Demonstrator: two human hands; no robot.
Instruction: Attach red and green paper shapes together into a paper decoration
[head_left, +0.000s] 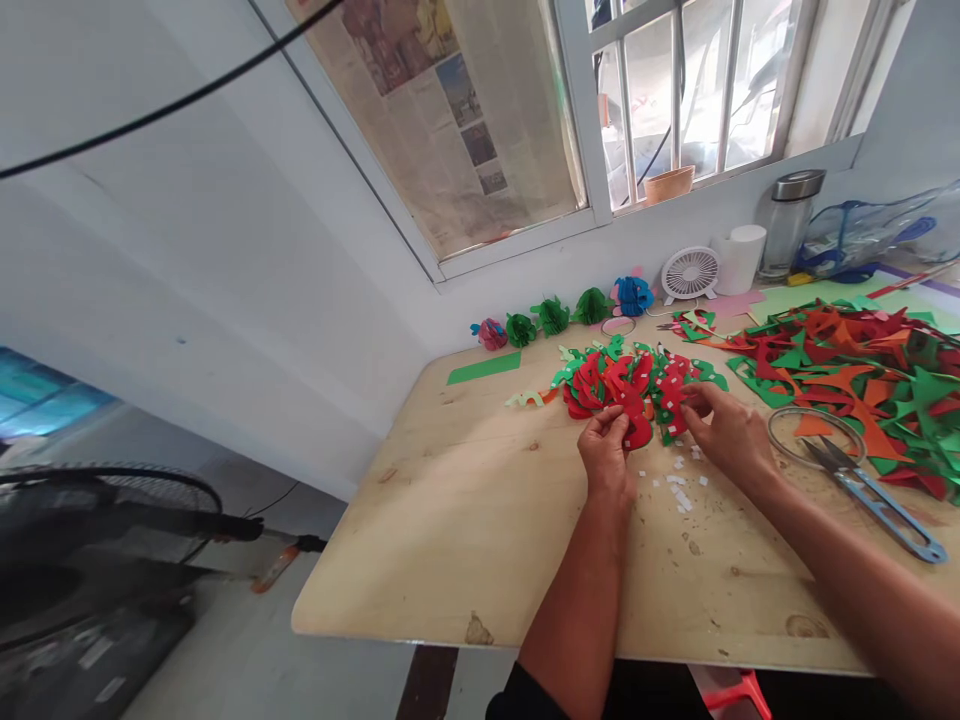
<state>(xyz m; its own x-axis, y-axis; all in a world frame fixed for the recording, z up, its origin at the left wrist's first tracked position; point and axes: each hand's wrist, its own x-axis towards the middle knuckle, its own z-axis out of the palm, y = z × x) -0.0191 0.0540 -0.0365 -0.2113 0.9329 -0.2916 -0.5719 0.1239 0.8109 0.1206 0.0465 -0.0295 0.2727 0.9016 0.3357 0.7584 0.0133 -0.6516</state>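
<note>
My left hand [604, 446] pinches the edge of a red paper cutout [639, 432] low over the table. My right hand [721, 428] is closed at the fingertips beside red and green cutouts dotted with white squares [671, 398]. What those fingertips hold is too small to make out. Under and behind both hands lies a pile of red cutouts [589, 378] with green ones among them. Small white square pieces [680, 494] are scattered on the wood between my forearms.
Scissor-like thread snips [874, 492] and a tape ring [780, 432] lie right, by a heap of paper scraps [862, 375]. Folded paper figures [553, 315], a small white fan [690, 273] and a glass bottle [787, 225] line the wall. A green strip [484, 368] lies left.
</note>
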